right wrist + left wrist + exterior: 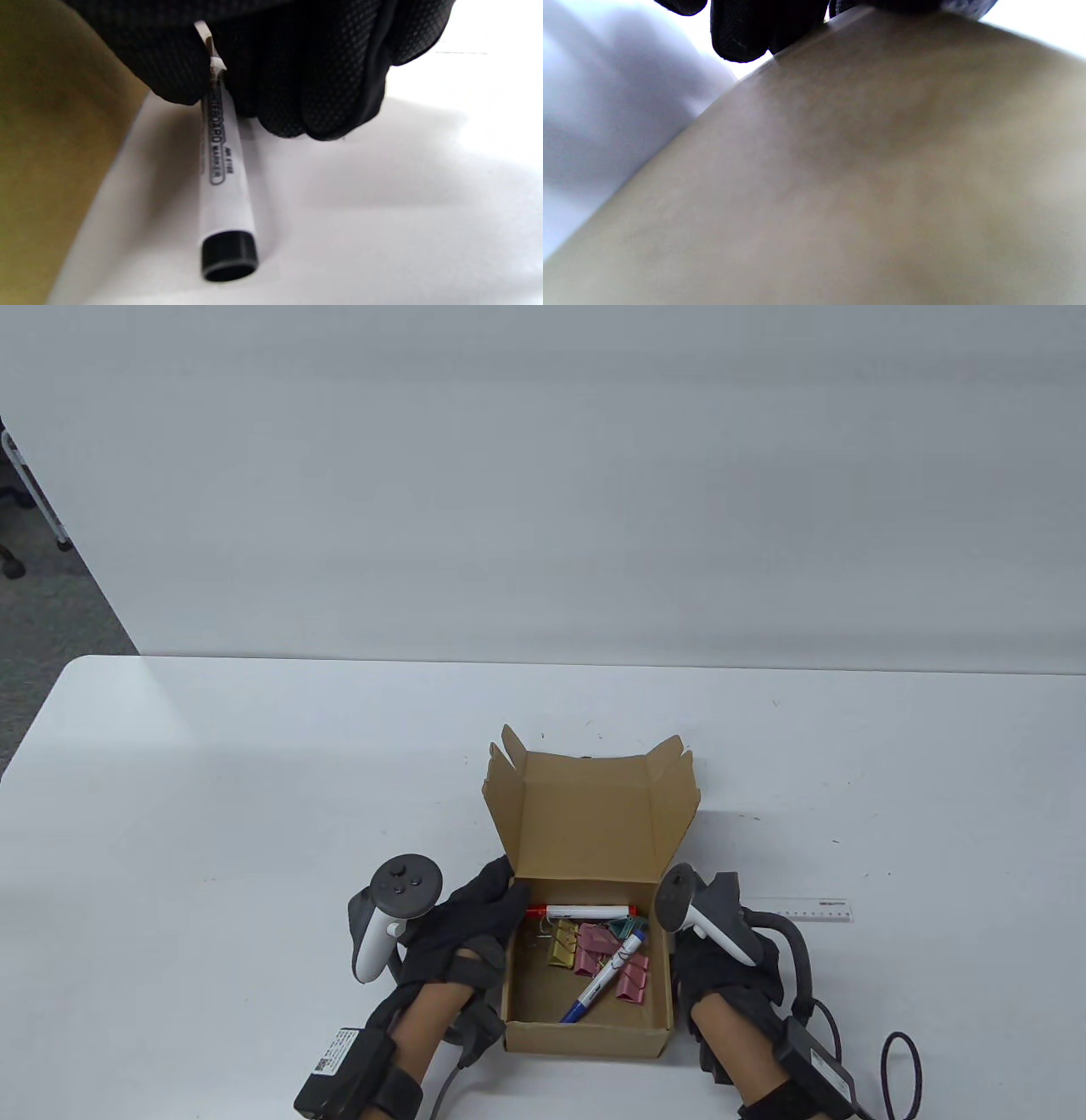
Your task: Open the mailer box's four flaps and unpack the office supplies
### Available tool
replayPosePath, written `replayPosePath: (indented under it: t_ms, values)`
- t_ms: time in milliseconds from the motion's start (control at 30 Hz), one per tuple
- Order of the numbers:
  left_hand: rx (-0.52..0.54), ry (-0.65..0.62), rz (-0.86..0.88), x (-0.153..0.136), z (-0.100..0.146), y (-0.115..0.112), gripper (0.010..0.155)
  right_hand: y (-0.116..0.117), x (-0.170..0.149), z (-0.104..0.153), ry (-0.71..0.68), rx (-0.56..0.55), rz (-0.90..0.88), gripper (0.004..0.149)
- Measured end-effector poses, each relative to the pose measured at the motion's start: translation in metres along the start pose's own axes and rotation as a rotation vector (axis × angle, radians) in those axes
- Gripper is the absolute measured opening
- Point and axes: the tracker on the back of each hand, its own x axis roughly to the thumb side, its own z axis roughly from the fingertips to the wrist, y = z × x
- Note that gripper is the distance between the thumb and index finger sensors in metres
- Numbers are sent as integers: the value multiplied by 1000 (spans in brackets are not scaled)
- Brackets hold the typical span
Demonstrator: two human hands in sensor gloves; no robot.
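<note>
The brown mailer box [585, 1039] stands open near the table's front edge, its lid [590, 823] upright at the back. Inside lie a red-capped marker [585, 911], a blue-capped marker [604, 977] and several gold, pink and teal binder clips [632, 976]. My left hand [501, 903] grips the box's left wall; in the left wrist view its fingers [742, 29] hook over the cardboard [861, 169]. Just right of the box, my right hand [721, 976] holds a white whiteboard marker [225, 190] with a black end low over the table. In the table view this marker is hidden.
A clear ruler [802, 909] lies on the white table [254, 814] just beyond my right hand. Glove cables [899, 1069] trail at the front right. The box's right wall [51, 148] stands close to the held marker.
</note>
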Motion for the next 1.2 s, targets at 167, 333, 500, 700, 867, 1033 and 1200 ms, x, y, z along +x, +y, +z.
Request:
replayPosePath:
  t_ms: [167,333,500,700,867,1033,1200]
  values:
    - [2,1,3,0,0,0,62,0,-1,1,10,-1,-1,44]
    - [1,1,2,0,0,0,62,1,-2,1,18,-6,7,43]
    - [1,1,2,0,0,0,62,-2,-5,2,14,-16,-16,43]
    - [0,2,3,0,1,0,62,-9,-11,7,8,-38,-53,43]
    - [0,2,4,0,1,0,62,-21,-22,15,-5,-77,-114,44]
    - [-3,4,6,0,1,0,63,-32,-30,24,-37,-118,-177,45]
    - [-3,3,5,0,1,0,62,-42,-35,34,-101,-207,-246,49]
